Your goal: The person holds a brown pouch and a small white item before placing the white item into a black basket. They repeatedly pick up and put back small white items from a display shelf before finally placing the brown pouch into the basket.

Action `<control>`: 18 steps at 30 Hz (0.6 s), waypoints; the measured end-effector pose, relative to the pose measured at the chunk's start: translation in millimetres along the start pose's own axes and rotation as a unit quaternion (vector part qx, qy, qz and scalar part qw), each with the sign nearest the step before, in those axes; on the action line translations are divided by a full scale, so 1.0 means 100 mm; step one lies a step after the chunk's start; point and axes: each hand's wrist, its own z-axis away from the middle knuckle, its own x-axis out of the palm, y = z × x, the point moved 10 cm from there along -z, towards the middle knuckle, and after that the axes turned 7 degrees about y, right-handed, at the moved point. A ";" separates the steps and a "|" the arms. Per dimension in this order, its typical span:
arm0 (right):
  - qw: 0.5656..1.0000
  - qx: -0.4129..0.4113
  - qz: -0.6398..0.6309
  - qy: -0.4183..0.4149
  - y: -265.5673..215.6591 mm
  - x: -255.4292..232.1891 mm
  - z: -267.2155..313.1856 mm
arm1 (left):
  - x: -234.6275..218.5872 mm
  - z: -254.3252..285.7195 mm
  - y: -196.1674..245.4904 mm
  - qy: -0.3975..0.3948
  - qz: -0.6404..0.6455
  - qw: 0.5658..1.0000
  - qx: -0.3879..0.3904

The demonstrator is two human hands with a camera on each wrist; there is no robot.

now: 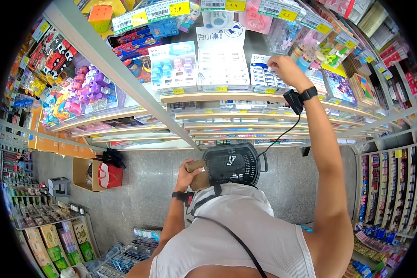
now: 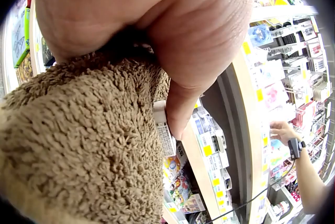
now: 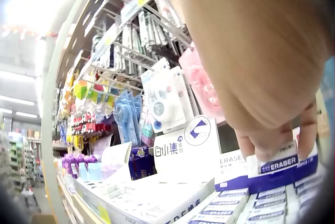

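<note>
At the shelf, my right hand [image 1: 287, 72] pinches a white and blue boxed eraser [image 3: 279, 165] over the open display box of erasers [image 1: 264, 78]. Rows of similar erasers [image 3: 267, 203] lie in that box just below the fingers. Down by my waist, my left hand [image 1: 186, 175] grips a brown fleecy item [image 2: 99, 135] at the left side of a black shopping basket [image 1: 224, 170]. A small white block [image 2: 165, 130] shows beside a left fingertip. Several small white pieces [image 1: 231, 160] lie in the basket.
Left of the erasers stand a white display box [image 1: 222, 67] and a box of blue and purple small goods [image 1: 173, 67]. A metal upright [image 1: 125, 65] divides the shelves. On the floor are a cardboard box [image 1: 85, 173] and a red bag [image 1: 110, 176]. A black cable [image 1: 282, 134] hangs from the right wrist.
</note>
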 end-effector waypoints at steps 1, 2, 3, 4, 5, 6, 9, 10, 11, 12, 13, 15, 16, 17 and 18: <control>0.999 0.016 -0.029 -0.005 0.03 0.07 -0.03 | -0.01 0.00 0.01 0.003 -0.004 1.000 0.002; 0.999 0.029 -0.019 -0.011 0.07 0.14 -0.03 | -0.01 0.01 0.02 0.003 -0.004 1.000 0.003; 0.999 0.028 -0.019 -0.011 0.08 0.17 -0.02 | -0.02 0.01 0.04 0.003 -0.001 1.000 0.005; 0.999 0.042 -0.016 -0.011 0.12 0.21 -0.01 | -0.02 0.01 0.05 0.004 0.002 1.000 0.008; 0.998 0.055 -0.014 -0.013 0.14 0.25 0.01 | -0.03 0.00 0.02 0.007 0.005 1.000 0.008; 0.998 0.055 -0.018 0.005 0.14 0.25 0.02 | -0.06 0.00 -0.01 0.011 0.005 1.000 0.008; 0.999 0.020 0.025 0.042 0.10 0.23 0.05 | -0.11 0.02 -0.05 0.017 0.011 1.000 0.001; 0.999 0.019 0.025 0.041 0.11 0.24 0.06 | -0.11 0.03 -0.05 0.017 0.015 1.000 -0.004; 0.998 0.016 0.030 0.050 0.09 0.22 0.07 | -0.11 0.04 -0.05 0.018 0.016 1.000 -0.004; 0.998 0.012 0.034 0.059 0.06 0.20 0.08 | -0.12 0.05 -0.05 0.022 0.016 1.000 -0.006; 0.998 0.011 0.034 0.058 0.04 0.20 0.10 | -0.13 0.06 -0.05 0.026 0.016 1.000 -0.007; 0.995 0.032 0.058 0.075 0.04 0.16 0.11 | -0.13 0.08 -0.03 0.028 0.013 0.999 -0.010; 0.995 0.031 0.057 0.075 0.04 0.16 0.11 | -0.13 0.09 -0.02 0.030 0.009 0.999 -0.012; 0.995 0.023 0.064 0.074 0.04 0.17 0.11 | -0.13 0.08 -0.03 0.032 0.010 0.999 -0.013; 0.995 0.015 0.071 0.072 0.03 0.18 0.10 | -0.14 0.08 -0.03 0.033 0.006 0.999 -0.010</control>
